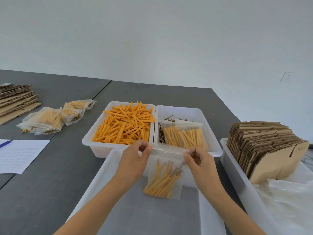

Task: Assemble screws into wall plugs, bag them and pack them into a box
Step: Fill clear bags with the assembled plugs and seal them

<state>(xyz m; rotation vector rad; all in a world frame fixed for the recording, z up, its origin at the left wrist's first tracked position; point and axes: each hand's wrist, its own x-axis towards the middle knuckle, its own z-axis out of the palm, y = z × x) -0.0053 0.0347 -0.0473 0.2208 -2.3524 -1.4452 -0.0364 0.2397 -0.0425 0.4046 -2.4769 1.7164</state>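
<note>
Grey table (50, 192) w/ white trays. L hand (135, 161) & R hand (199, 160) each pinch top edge of clear bag (166, 168) of plug-screw sets, above empty tray (105, 168).

We see orange wall plugs (126, 126) in a translucent white tray (88, 141), a clear bag (165, 177) of orange plugs, brown cardboard (264, 146) at right, a grey table (50, 184), and white gridded paper (18, 155) at left.
</note>
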